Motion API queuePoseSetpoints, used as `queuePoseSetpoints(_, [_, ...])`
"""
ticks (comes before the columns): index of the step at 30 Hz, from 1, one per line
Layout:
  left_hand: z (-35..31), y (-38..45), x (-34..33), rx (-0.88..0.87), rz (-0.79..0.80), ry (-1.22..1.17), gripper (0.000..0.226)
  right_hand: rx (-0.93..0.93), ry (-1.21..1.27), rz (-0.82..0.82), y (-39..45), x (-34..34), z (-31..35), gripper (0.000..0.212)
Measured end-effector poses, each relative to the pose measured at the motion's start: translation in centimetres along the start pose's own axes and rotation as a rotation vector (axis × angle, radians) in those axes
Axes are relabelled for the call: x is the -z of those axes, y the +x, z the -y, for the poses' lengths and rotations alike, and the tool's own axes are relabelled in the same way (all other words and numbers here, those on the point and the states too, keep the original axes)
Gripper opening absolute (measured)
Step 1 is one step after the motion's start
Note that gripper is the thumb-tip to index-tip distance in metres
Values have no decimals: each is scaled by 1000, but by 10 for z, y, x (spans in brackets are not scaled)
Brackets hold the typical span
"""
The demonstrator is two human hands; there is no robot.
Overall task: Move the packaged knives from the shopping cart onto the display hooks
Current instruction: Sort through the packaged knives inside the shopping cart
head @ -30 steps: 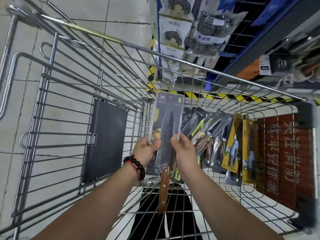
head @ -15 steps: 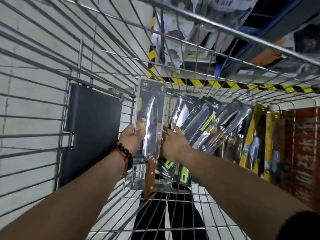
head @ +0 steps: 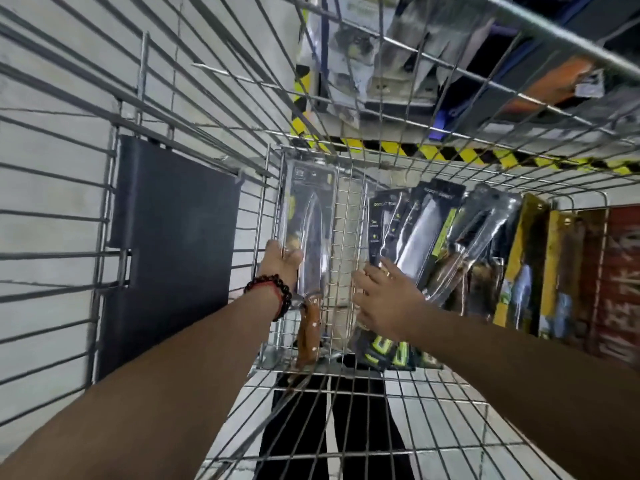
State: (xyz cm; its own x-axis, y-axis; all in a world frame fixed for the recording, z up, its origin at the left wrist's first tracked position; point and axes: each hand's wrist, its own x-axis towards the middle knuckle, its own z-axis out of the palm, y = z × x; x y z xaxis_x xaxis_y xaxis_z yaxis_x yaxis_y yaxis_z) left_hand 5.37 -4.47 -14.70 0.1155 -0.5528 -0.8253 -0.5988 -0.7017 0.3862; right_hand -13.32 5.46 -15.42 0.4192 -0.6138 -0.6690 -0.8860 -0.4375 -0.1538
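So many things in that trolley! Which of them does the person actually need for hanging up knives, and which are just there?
Needed:
- clear-packed knife, held by left hand
- black and green knife packs, right hand reaching to them
- yellow knife packs
- shopping cart

Just there:
- dark panel on the cart side
- red printed board
- striped floor tape

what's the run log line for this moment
left hand grips clear-packed wooden-handled knife | right hand open, reaching at black knife packs | all inside shopping cart

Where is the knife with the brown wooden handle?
In the head view, the wooden-handled knife is left of centre inside the cart, upright in its clear pack, gripped by the left hand, with the black panel to its left.
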Motion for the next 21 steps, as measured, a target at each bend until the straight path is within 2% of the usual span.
queuePoseSetpoints(2, [3,-7,-4,-92,-89,101,33,15,6,-9,-9,-8,2,51])
queuePoseSetpoints(5, [12,-16,-13,-321,-216,360,52,-72,112,-53,-23,-10,5,43])
queuePoseSetpoints(7, [10,-33,-23,-403,-131,447,53,-193,191,-67,-31,-9,7,47])
queuePoseSetpoints(10, [-2,-60,-47,-287,205,325,48,-409,326,-91,-48,-14,13,60])
queuePoseSetpoints(12, [-9,-68,-65,-143,314,206,47,-557,447,-100,-58,-17,15,77])
queuePoseSetpoints(14, [-14,-70,-83,-11,351,73,47,-723,624,-96,-63,-17,17,97])
queuePoseSetpoints(16, [-16,-71,-100,0,371,55,45,-824,761,-116,-64,-15,18,109])
queuePoseSetpoints(19, [-13,-71,-119,-25,285,71,45,-957,931,-256,-60,-12,17,108])
queuePoseSetpoints(21, [-14,-73,-124,-62,252,105,50,-1128,1180,-294,-59,-11,14,109])
